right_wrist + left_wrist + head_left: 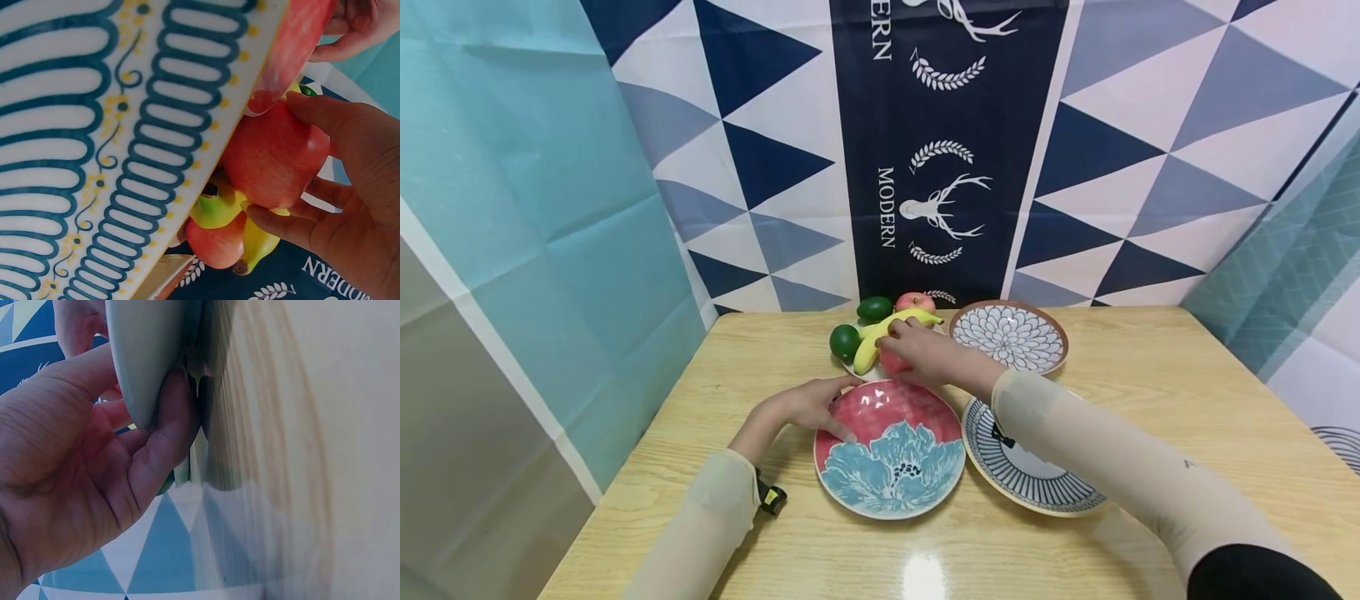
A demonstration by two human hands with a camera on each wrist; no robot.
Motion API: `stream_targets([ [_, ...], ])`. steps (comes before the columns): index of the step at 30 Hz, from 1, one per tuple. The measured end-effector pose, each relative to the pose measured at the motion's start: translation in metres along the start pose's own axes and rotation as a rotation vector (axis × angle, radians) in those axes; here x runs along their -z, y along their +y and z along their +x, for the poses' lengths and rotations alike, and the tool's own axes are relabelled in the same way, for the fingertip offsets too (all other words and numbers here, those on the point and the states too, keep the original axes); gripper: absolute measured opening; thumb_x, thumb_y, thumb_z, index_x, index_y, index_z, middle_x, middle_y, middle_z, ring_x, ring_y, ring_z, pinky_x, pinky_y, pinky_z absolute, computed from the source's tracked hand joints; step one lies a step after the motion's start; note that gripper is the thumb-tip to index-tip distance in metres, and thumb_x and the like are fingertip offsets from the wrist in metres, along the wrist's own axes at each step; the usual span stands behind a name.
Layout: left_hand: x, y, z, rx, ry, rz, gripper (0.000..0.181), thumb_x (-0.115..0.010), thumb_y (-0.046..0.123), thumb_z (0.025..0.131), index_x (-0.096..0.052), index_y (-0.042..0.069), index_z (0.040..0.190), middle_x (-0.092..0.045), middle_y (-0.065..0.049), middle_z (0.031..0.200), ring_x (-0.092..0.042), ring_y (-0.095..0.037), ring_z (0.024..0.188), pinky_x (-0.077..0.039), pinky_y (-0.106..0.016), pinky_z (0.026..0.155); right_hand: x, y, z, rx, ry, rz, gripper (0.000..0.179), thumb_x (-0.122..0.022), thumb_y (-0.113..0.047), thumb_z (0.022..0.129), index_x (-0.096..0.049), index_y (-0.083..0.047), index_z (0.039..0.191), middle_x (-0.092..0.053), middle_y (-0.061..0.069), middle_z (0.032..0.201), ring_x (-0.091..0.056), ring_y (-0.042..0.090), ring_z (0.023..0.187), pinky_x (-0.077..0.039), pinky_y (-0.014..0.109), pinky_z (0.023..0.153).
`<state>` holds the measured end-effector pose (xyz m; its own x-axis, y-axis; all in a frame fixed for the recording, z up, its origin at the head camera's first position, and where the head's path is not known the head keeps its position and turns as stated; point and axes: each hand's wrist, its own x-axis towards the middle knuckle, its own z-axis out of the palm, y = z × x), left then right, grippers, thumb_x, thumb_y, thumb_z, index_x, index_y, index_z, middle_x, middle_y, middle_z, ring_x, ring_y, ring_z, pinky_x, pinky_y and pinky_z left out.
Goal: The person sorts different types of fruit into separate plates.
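Note:
My left hand (808,404) grips the left rim of a red plate (880,412) with a blue flower, thumb on top and fingers curled beneath, as the left wrist view shows. That plate's edge stands close over the table. My right hand (928,350) holds a red apple (272,156), thumb on one side and fingers on the other, just behind the red plate. Around the apple lie yellow bananas (867,350), a second apple (915,302), a dark green oval fruit (874,309) and a round green fruit (845,342). Beneath this fruit, part of a white plate (874,374) shows.
To the right, a plate with dark radial stripes (1015,471) sits beside the red plate, partly under my right forearm. Behind it is a brown-rimmed plate (1009,333) with a petal pattern. The wooden table (760,333) ends at a patterned cloth backdrop (805,225).

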<state>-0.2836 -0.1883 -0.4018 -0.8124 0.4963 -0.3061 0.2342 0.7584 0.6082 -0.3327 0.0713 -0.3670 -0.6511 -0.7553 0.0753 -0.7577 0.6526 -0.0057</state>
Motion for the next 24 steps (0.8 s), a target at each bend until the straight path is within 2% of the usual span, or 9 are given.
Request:
stream_targets([
  [8,-0.001,0.003,-0.001,0.001,0.004,0.006,0.093,-0.093,0.035,0.083,-0.044,0.019,0.16,-0.057,-0.009,0.147,-0.052,-0.032,0.135,-0.045,-0.056,0.114,0.007,0.0,-0.005,0.001,0.04,0.003,0.06,-0.085,-0.024,0.091,-0.061,-0.011,0.145,-0.056,0.016,0.134,-0.051,0.034,0.119,-0.055,0.05,0.096],
  [18,-0.003,0.001,0.0,0.003,0.013,0.01,0.092,-0.093,0.036,0.082,-0.045,0.02,0.159,-0.058,-0.008,0.147,-0.052,-0.032,0.135,-0.043,-0.057,0.115,0.015,-0.006,-0.014,0.063,0.11,0.006,0.058,-0.085,-0.024,0.09,-0.064,-0.009,0.142,-0.058,0.015,0.131,-0.054,0.033,0.117,-0.057,0.046,0.094],
  [24,-0.004,0.001,0.001,-0.008,0.018,0.006,0.093,-0.094,0.037,0.081,-0.046,0.02,0.159,-0.057,-0.007,0.148,-0.052,-0.032,0.136,-0.044,-0.056,0.115,0.023,-0.018,-0.022,0.076,0.095,0.002,0.061,-0.087,-0.025,0.089,-0.063,-0.012,0.144,-0.058,0.014,0.135,-0.053,0.034,0.12,-0.057,0.049,0.093],
])
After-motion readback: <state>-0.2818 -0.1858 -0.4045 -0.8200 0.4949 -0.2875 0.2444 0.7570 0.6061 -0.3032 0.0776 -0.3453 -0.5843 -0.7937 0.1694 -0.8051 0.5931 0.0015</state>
